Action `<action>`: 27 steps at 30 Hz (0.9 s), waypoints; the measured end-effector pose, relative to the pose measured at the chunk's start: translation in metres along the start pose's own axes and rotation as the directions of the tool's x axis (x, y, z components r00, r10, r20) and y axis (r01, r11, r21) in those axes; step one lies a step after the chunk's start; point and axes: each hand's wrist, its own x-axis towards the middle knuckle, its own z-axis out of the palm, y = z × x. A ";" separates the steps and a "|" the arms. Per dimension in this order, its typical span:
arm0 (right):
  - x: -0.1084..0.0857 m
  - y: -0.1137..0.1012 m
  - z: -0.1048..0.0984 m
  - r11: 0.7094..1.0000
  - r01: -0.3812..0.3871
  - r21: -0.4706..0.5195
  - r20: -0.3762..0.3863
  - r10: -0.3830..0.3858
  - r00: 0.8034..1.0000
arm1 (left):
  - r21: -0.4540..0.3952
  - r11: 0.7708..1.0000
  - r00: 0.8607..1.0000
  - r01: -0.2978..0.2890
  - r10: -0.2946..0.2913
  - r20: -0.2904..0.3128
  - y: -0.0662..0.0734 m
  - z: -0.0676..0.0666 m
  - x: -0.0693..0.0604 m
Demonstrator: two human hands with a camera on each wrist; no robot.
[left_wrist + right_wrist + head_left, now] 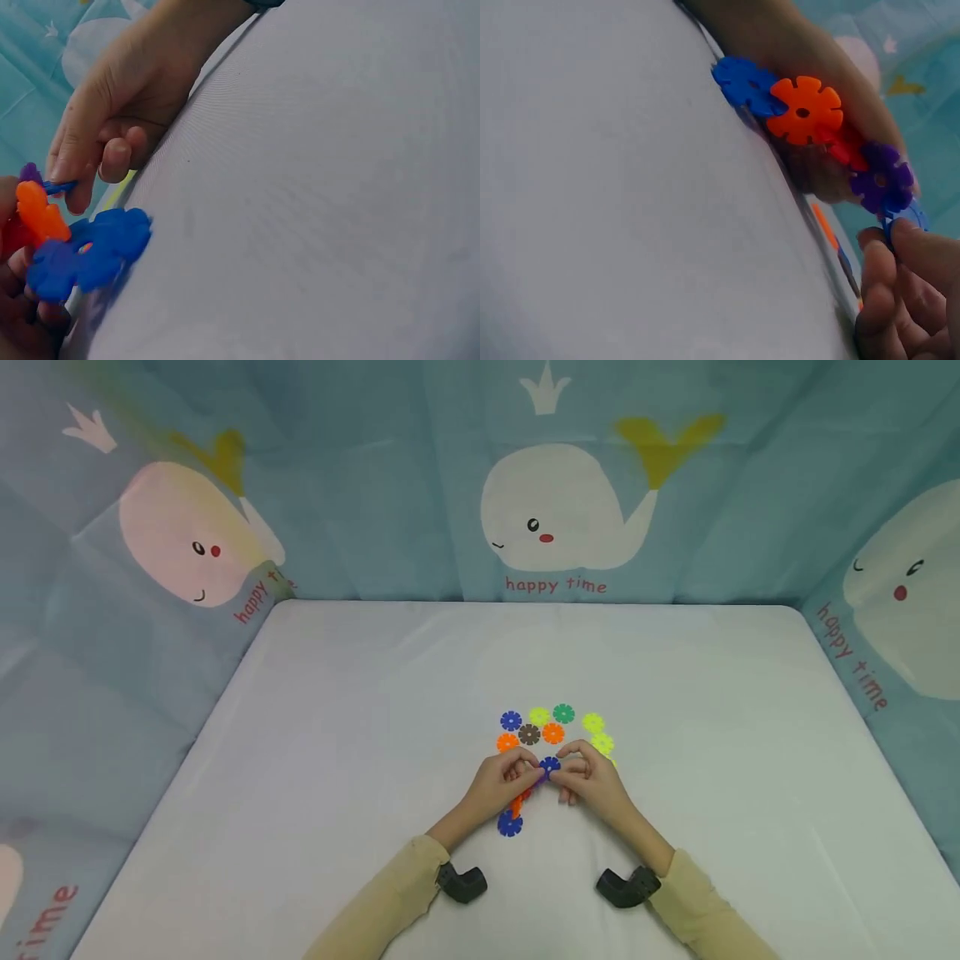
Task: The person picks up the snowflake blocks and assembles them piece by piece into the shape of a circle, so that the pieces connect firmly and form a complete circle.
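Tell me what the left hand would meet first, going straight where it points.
The left hand would probably meet the blue, round, notched plastic disc pinched by the right hand; depth is unclear.

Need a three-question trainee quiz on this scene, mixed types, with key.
1. Which hand pinches the blue disc joined to the purple disc?
2. True or false: the loose brown disc lies nearer the person than the green disc.
3. Fill in: in the chain, the ____ disc links the orange disc to the purple disc.

Key:
1. Right hand
2. True
3. Red
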 end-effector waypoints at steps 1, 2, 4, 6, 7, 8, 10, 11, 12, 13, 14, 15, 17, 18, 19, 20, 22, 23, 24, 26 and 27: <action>0.000 0.004 0.001 1.000 0.011 -0.002 -0.004 -0.011 1.000 | 0.000 1.000 1.000 0.004 -0.004 0.014 0.000 0.000 0.000; 0.001 0.008 0.002 1.000 0.029 -0.008 -0.011 -0.029 1.000 | 0.001 1.000 1.000 0.009 -0.009 0.025 -0.001 0.000 0.000; 0.001 0.014 0.004 0.994 0.092 -0.056 -0.032 -0.094 0.995 | -0.001 1.000 0.999 0.018 -0.018 0.027 -0.001 -0.001 -0.001; 0.002 0.017 0.005 0.967 0.166 -0.193 -0.054 -0.179 0.982 | -0.001 1.000 1.000 0.025 -0.025 0.011 -0.001 -0.002 -0.002; 0.003 0.018 0.004 0.941 0.192 -0.279 -0.059 -0.216 0.975 | -0.004 1.000 1.000 0.027 -0.027 -0.001 -0.001 -0.003 -0.002; 0.003 0.018 0.004 0.908 0.211 -0.361 -0.059 -0.248 0.967 | -0.006 1.000 0.999 0.030 -0.030 -0.013 -0.001 -0.003 -0.002; 0.003 0.018 0.003 0.825 0.235 -0.513 -0.039 -0.296 0.954 | -0.014 0.999 0.999 0.030 -0.030 -0.034 -0.001 -0.003 -0.001; 0.003 0.017 0.003 0.793 0.236 -0.561 -0.028 -0.303 0.952 | -0.019 0.999 0.999 0.027 -0.028 -0.042 -0.001 -0.003 -0.001; 0.003 0.017 0.002 0.771 0.240 -0.590 -0.020 -0.311 0.950 | -0.025 0.999 0.999 0.022 -0.023 -0.049 -0.001 -0.003 0.000; 0.003 0.016 0.003 0.760 0.239 -0.605 -0.022 -0.316 0.949 | -0.031 0.999 0.998 0.018 -0.020 -0.056 -0.002 -0.005 0.000; 0.003 0.015 0.004 0.756 0.237 -0.610 -0.029 -0.321 0.947 | -0.035 0.999 0.998 0.013 -0.015 -0.061 -0.002 -0.005 0.000; 0.004 0.014 0.004 0.753 0.239 -0.613 -0.040 -0.332 0.943 | -0.043 0.999 0.998 0.006 -0.009 -0.068 -0.003 -0.006 0.000; 0.004 0.013 0.004 0.750 0.235 -0.619 -0.065 -0.346 0.936 | -0.061 0.998 0.997 0.000 -0.004 -0.077 -0.004 -0.007 0.000; 0.004 0.014 0.003 0.742 0.232 -0.629 -0.068 -0.350 0.934 | -0.069 0.998 0.997 0.001 -0.006 -0.077 -0.004 -0.007 0.000; 0.004 0.014 0.003 0.736 0.226 -0.639 -0.065 -0.344 0.937 | -0.076 0.997 0.997 0.003 -0.009 -0.073 -0.004 -0.007 0.000; 0.004 0.015 0.002 0.727 0.221 -0.651 -0.058 -0.338 0.939 | -0.081 0.997 0.998 0.006 -0.012 -0.068 -0.004 -0.007 0.000; 0.002 0.016 0.002 0.708 0.211 -0.674 -0.040 -0.319 0.947 | -0.088 0.996 0.998 0.017 -0.021 -0.054 -0.003 -0.006 0.000; 0.002 0.017 0.002 0.703 0.207 -0.680 -0.031 -0.311 0.950 | -0.089 0.996 0.998 0.020 -0.025 -0.049 -0.003 -0.006 0.000; 0.001 0.017 0.002 0.700 0.206 -0.683 -0.025 -0.304 0.952 | -0.087 0.996 0.999 0.024 -0.028 -0.047 -0.003 -0.006 0.000; 0.000 0.018 0.002 0.708 0.206 -0.676 -0.017 -0.295 0.955 | -0.080 0.996 0.998 0.025 -0.029 -0.048 -0.002 -0.006 -0.001; 0.000 0.018 0.002 0.711 0.210 -0.672 -0.011 -0.293 0.956 | -0.075 0.997 0.998 0.025 -0.029 -0.050 -0.002 -0.006 -0.001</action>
